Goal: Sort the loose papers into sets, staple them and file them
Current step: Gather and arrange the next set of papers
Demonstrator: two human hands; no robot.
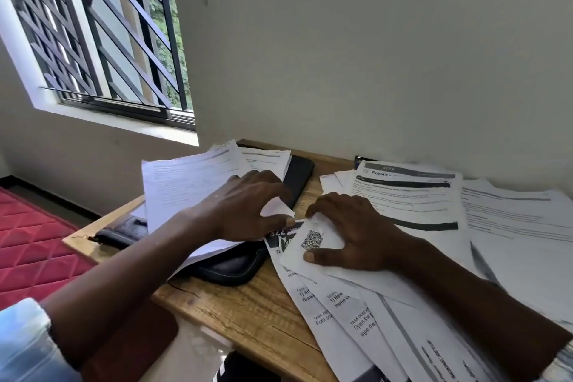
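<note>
Loose printed papers cover a small wooden table point(248, 313). One stack of sheets point(186, 189) lies on a black folder point(235, 267) at the left. My left hand point(245, 211) rests on that stack, its thumb and fingers pinching the sheet's near right corner. My right hand point(350, 232) holds a sheet with a QR code point(310, 245), thumb pressed on its face and fingers curled over its far edge. Under it, several sheets point(356, 319) fan out toward the near edge. More pages point(412, 195) lie spread at the back right. No stapler is visible.
The table stands against a white wall point(372, 56). A barred window point(102, 40) is at the left. A red quilted mattress point(34, 245) lies on the floor left of the table. A dark object point(124, 226) peeks out beside the folder's left end.
</note>
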